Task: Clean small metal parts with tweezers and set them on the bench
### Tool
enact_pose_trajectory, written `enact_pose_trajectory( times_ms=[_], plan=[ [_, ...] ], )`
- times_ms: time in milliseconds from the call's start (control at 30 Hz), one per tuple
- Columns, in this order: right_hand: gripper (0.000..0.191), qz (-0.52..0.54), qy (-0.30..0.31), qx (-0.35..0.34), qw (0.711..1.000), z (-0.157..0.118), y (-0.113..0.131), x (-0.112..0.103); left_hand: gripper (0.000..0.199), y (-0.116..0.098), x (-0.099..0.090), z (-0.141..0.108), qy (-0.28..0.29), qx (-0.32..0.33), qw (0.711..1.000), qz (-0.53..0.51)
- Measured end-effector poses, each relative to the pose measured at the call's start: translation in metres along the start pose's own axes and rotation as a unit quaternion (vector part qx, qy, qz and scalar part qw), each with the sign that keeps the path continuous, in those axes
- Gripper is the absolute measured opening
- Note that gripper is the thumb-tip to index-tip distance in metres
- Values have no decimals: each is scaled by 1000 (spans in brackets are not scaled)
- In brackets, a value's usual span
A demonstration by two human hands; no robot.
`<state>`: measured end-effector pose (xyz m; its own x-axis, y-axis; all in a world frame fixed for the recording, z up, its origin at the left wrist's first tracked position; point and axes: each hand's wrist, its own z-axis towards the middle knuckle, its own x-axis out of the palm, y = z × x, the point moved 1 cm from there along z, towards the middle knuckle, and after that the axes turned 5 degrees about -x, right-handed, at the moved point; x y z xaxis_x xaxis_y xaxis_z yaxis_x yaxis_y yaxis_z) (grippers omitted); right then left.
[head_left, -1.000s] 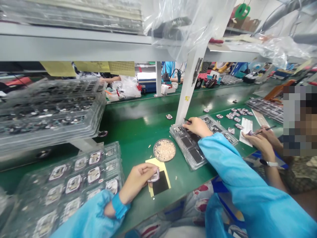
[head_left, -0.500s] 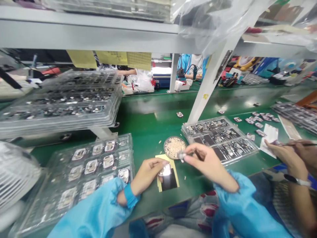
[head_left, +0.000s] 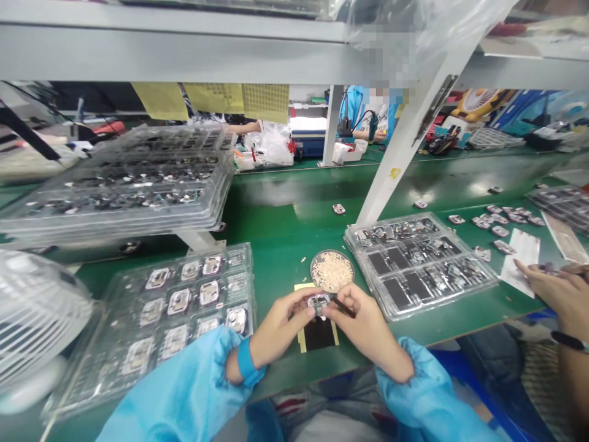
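Observation:
My left hand (head_left: 288,322) is closed on a small rounded electronic module (head_left: 318,302), light with a dark rim, held tilted above a black pad on yellow paper (head_left: 321,334). My right hand (head_left: 363,322) meets it from the other side, thumb and fingertips at the module's edge. A thin dark tool (head_left: 343,306) lies between the right fingers; its exact kind is hard to make out. Whether the small grey piece is still pinched there is hidden. Just behind both hands stands a round dish (head_left: 332,270) full of tiny pale pieces.
A clear tray of similar modules (head_left: 179,301) lies at left beside a white fan (head_left: 39,319). Stacked trays (head_left: 119,184) rise behind it. At right is a parts tray (head_left: 421,264), a slanted post (head_left: 391,166), loose modules (head_left: 501,218) and a co-worker's hand (head_left: 552,291).
My right hand has moved left from beside the dish, bringing the small grey piece to the module. The module has lifted slightly and tilted in my left hand. The view has shifted a little.

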<state>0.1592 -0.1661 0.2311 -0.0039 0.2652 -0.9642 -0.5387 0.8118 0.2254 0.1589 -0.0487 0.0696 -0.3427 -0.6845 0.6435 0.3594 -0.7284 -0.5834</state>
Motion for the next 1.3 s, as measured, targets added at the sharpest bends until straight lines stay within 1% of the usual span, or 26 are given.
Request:
enact_pose_trajectory(
  times_ms=[133, 200, 400, 633, 833, 900, 967, 1067, 1133, 1200, 1300],
  plan=[
    [33, 2, 2, 11, 1000, 1, 1, -4, 48, 0, 3, 0, -15, 7, 996, 89],
    [34, 10, 0, 17, 1000, 2, 1, -5, 50, -2, 5, 0, -27, 3, 994, 111],
    [34, 45, 0, 28, 999, 3, 4, -4, 50, -3, 8, 3, -42, -8, 994, 99],
    [37, 69, 7, 40, 997, 7, 5, -3, 41, 4, 4, 3, -53, 30, 989, 131],
    [37, 63, 13, 46, 997, 10, 6, -3, 41, 5, 4, 2, -59, 46, 985, 156],
    [35, 59, 7, 46, 997, 12, 5, -2, 39, 4, 4, 1, -67, 41, 984, 157],
    [33, 43, -3, 38, 998, 12, 4, -2, 38, 5, 5, 2, -78, 27, 987, 138],
    [27, 27, -5, 18, 999, 13, 5, 0, 40, 8, 6, 4, -66, 4, 997, 35],
    [23, 38, 4, 10, 999, 13, 5, 3, 41, 10, 7, 5, -44, -1, 998, -47],
    [22, 59, 4, 8, 998, 13, 4, 8, 40, 12, 8, 6, -33, -4, 994, -103],
    [24, 95, -10, 8, 995, 13, 2, 16, 35, 12, 9, 6, -35, 7, 991, -128]
  ],
)
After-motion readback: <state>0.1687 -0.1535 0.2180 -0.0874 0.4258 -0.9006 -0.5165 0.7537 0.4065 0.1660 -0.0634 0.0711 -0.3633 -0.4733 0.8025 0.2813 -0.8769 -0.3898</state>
